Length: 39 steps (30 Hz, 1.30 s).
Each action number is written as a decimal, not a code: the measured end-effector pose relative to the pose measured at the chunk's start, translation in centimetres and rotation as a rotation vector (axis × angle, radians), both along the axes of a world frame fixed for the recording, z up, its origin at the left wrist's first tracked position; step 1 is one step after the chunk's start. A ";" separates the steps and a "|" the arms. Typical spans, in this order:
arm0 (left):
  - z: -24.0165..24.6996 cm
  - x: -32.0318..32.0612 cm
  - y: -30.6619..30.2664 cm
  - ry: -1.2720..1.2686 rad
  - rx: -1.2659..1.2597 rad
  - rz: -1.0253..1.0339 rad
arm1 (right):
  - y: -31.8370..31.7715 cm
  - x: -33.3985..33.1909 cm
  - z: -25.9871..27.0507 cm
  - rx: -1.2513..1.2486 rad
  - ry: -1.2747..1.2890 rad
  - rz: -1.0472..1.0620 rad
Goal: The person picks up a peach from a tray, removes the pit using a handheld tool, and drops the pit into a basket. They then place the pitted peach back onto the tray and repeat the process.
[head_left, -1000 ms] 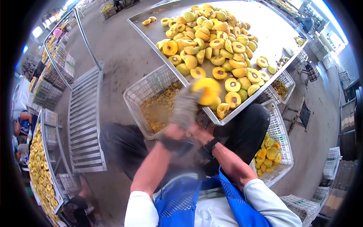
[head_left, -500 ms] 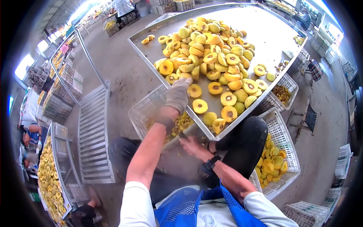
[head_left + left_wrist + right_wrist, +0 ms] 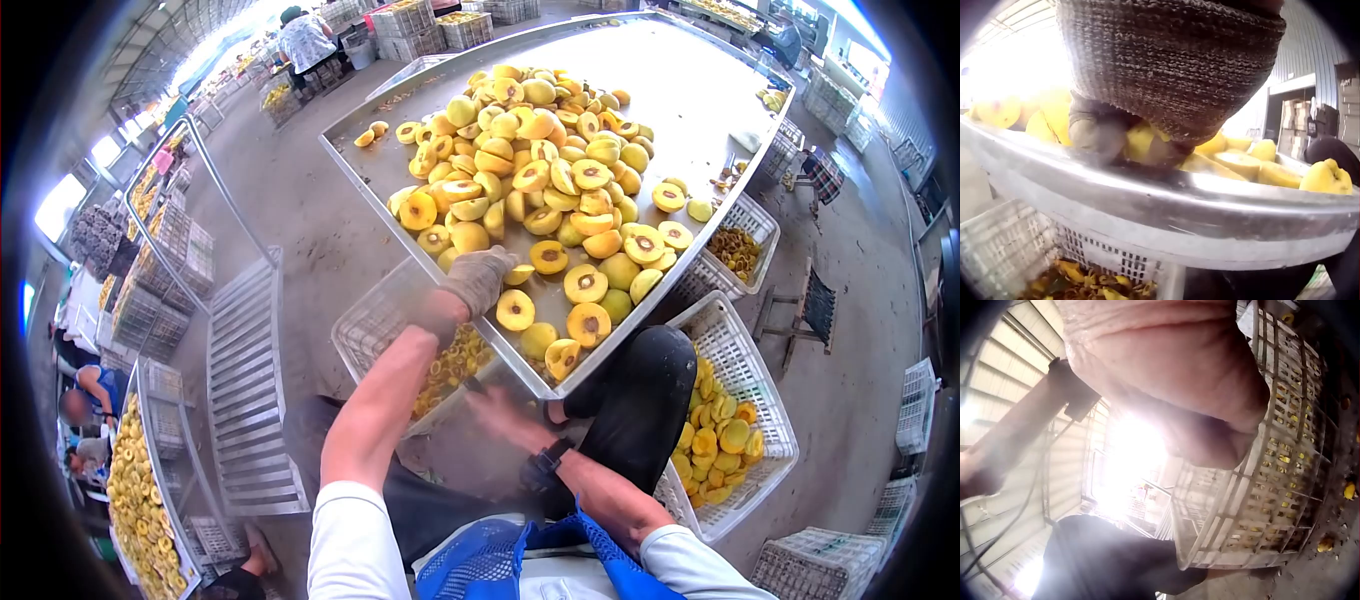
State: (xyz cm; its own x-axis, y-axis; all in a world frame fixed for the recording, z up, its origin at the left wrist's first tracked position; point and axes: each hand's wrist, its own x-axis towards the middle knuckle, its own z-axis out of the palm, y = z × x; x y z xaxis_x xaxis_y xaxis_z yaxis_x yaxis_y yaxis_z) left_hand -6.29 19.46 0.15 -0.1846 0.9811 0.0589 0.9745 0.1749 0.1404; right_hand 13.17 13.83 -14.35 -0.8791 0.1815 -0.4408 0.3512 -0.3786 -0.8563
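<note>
Since half a second ago the gloved left hand [image 3: 478,280] has slid back a bit from the heap toward the near rim of the tray [image 3: 1179,206], and a second ago it was up holding a fruit against the other hand. Now its fingers are curled down over a peach half [image 3: 1140,140] right at that rim, and the left wrist view shows the yellow flesh tucked under the glove, so it's got hold of it. Just past the fingertips sits the big pile of halves [image 3: 530,170], some cut side up with the dark pit hollow showing, some dome side up. The right hand [image 3: 492,405] hangs lower, under the tray's near corner and close to the person's body. It's blurred in the head view, and the right wrist view only shows its underside against glare, so I can't tell if it's gripping anything. Directly below the left hand there's a white scrap basket [image 3: 375,325] with yellowish bits in it. Out to the right of the right hand, past the dark trouser knee [image 3: 645,390], is a fruit basket [image 3: 745,345] holding yellow pieces. Further out on that side, a smaller basket [image 3: 765,225] sits against the tray. Well off to the left of the left hand stand metal racks [image 3: 245,400].
</note>
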 end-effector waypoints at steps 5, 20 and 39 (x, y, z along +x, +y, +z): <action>1.9 2.9 -4.5 -0.346 0.468 0.129 | 0.7 -0.2 2.8 -0.108 -0.072 -0.087; 0.9 8.6 -16.0 -0.342 0.567 0.308 | 0.6 -1.0 13.0 -0.029 0.318 -0.527; -2.4 7.8 -16.7 -1.656 0.884 0.601 | 1.3 1.2 13.2 1.055 0.461 -0.200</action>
